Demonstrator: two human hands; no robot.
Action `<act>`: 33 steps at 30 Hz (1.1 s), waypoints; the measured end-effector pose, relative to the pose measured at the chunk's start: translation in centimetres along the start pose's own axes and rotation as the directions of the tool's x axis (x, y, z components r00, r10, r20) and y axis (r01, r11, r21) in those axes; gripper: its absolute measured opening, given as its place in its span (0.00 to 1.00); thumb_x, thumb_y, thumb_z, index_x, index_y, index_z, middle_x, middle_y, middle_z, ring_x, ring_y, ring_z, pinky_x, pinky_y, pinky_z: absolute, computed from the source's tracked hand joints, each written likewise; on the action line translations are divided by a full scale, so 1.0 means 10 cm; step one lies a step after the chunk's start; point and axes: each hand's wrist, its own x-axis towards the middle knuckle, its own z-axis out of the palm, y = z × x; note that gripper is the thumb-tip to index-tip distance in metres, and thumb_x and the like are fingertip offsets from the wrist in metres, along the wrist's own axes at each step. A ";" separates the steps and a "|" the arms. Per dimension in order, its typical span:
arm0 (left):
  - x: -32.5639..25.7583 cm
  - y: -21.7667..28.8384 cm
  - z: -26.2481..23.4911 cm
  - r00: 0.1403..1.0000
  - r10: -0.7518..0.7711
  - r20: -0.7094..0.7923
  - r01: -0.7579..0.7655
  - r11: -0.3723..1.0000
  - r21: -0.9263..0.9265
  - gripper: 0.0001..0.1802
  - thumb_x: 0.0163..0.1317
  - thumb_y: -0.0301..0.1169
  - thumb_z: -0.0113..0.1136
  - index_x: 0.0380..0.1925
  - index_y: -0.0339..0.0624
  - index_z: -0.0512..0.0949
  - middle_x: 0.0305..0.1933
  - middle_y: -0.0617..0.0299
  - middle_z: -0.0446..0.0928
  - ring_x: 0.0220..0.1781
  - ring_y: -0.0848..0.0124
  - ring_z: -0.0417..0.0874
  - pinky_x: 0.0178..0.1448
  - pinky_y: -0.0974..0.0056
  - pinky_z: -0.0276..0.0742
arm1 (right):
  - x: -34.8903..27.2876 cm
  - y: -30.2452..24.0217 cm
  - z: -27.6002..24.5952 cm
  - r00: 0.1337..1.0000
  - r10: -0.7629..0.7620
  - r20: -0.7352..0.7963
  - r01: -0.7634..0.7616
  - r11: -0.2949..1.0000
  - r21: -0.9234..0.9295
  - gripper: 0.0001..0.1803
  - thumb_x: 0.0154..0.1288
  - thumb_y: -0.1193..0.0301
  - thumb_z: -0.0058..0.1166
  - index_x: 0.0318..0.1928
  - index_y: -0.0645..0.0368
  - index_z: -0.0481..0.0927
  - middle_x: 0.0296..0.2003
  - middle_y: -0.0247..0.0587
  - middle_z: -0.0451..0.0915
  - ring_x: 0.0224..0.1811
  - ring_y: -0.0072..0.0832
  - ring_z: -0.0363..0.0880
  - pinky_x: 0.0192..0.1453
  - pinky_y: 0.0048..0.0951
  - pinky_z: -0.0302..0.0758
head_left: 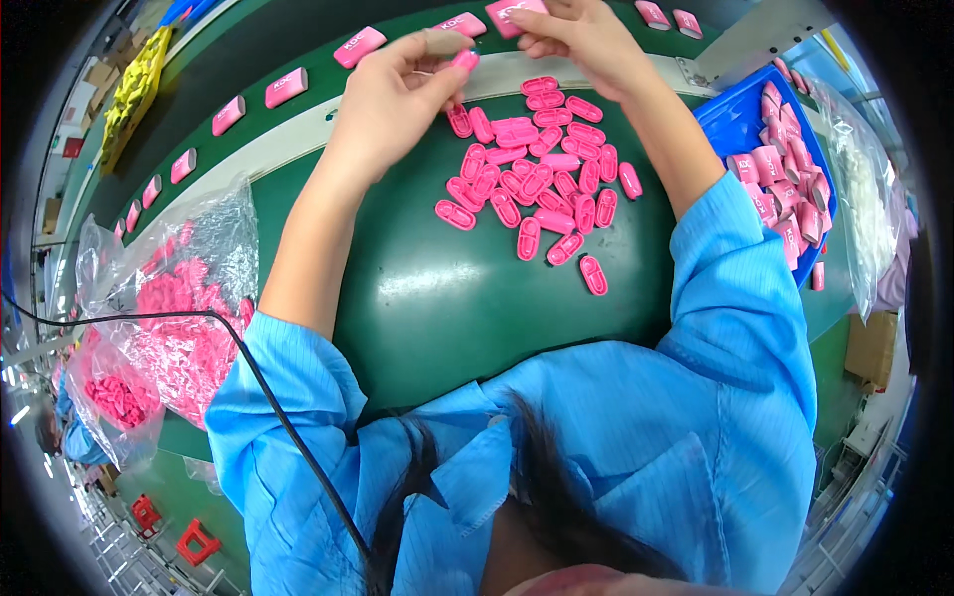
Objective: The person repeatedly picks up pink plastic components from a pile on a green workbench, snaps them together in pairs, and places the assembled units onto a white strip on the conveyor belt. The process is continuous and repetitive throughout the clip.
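Note:
My left hand (383,104) is closed in a pinch on a small pink oval cap (465,60); a beige cover sits on one fingertip. My right hand (586,40) grips a pink printed shell (507,16) at its right end, close to the top edge of the picture. Between my forearms, a loose heap of pink oval caps (537,181) lies on the green table (447,298), many with their hollow side up. Just beyond my hands, more pink printed shells (359,46) are spaced out along the green conveyor belt (253,119).
At the right stands a blue bin (717,119) full of pink shells, beside a clear bag (863,189) of whitish contents. Clear bags (189,328) of pink parts lie at the left, with a black cable (248,353) crossing before them. Beyond the belt is a yellow tray (134,89).

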 end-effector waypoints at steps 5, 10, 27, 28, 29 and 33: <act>0.03 -0.18 0.06 0.990 -0.026 -0.141 0.006 0.990 -0.144 0.17 0.63 0.27 0.62 0.50 0.30 0.76 0.43 0.56 0.81 0.41 0.73 0.83 0.47 0.70 0.80 | -0.16 0.07 0.21 0.991 0.055 0.123 -0.061 0.997 0.052 0.13 0.65 0.74 0.57 0.49 0.65 0.76 0.38 0.37 0.82 0.34 0.19 0.79 0.40 0.18 0.77; 0.04 -0.26 0.11 0.983 -0.077 -0.168 -0.021 0.858 -0.513 0.19 0.66 0.26 0.56 0.56 0.28 0.73 0.47 0.52 0.81 0.48 0.71 0.83 0.55 0.68 0.79 | -0.18 0.11 0.27 0.988 0.096 0.122 -0.113 0.983 0.145 0.12 0.67 0.75 0.56 0.49 0.66 0.77 0.41 0.38 0.82 0.38 0.20 0.81 0.43 0.19 0.78; -0.05 -0.13 0.10 0.969 0.143 -0.199 -0.115 0.982 0.149 0.18 0.62 0.28 0.59 0.49 0.29 0.77 0.39 0.44 0.83 0.37 0.64 0.86 0.43 0.66 0.80 | -0.26 0.07 0.35 0.998 0.030 0.063 -0.038 0.991 0.128 0.15 0.66 0.75 0.56 0.51 0.67 0.76 0.42 0.42 0.82 0.43 0.23 0.82 0.49 0.22 0.80; -0.08 -0.09 0.12 0.965 0.179 -0.189 -0.124 0.954 0.272 0.19 0.61 0.28 0.59 0.50 0.28 0.76 0.38 0.42 0.82 0.36 0.60 0.86 0.42 0.64 0.80 | -0.27 0.07 0.36 0.996 0.032 0.079 -0.044 0.985 0.168 0.13 0.66 0.77 0.55 0.50 0.68 0.75 0.43 0.42 0.82 0.43 0.24 0.82 0.49 0.22 0.80; -0.13 -0.04 0.16 0.971 0.147 -0.191 -0.076 0.938 0.338 0.20 0.62 0.28 0.58 0.52 0.28 0.74 0.38 0.40 0.82 0.37 0.55 0.85 0.43 0.62 0.79 | -0.28 0.07 0.37 0.998 0.014 0.067 -0.024 0.987 0.160 0.13 0.66 0.78 0.55 0.50 0.68 0.75 0.43 0.43 0.82 0.43 0.24 0.82 0.49 0.23 0.81; -0.23 0.01 0.30 0.954 0.215 -0.211 -0.054 0.812 0.581 0.22 0.61 0.26 0.55 0.55 0.27 0.70 0.33 0.39 0.80 0.35 0.47 0.83 0.41 0.56 0.78 | -0.35 -0.03 0.49 0.998 -0.070 0.001 0.070 0.997 -0.022 0.11 0.64 0.80 0.55 0.46 0.69 0.76 0.39 0.41 0.82 0.40 0.23 0.82 0.46 0.22 0.81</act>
